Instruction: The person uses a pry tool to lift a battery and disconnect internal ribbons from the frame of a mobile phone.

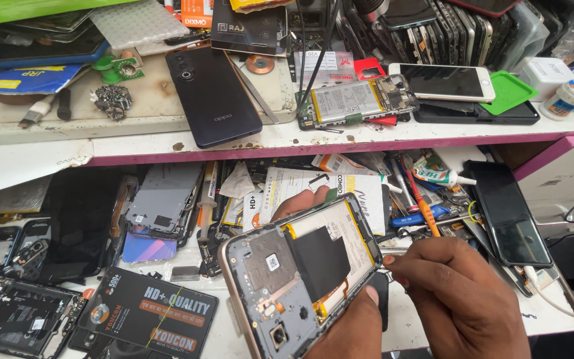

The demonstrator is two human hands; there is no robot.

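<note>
My left hand [350, 326] holds an opened phone [300, 272] from below, its back cover off, showing the grey circuit board, a black patch and a white battery with yellow edges. Fingertips of that hand show above the phone's top edge and at its right side. My right hand [456, 296] is closed in a pinch beside the phone's right edge, gripping a thin metal tool [393, 251] whose tip points at the phone's frame.
A raised shelf [167, 143] holds a dark phone [214, 93] lying on its face, another opened phone [357, 100], a white phone [443, 81] and a green mat. Below lie phone frames, a black screen [509, 213], a black packet [147, 319], screwdrivers and a white cable.
</note>
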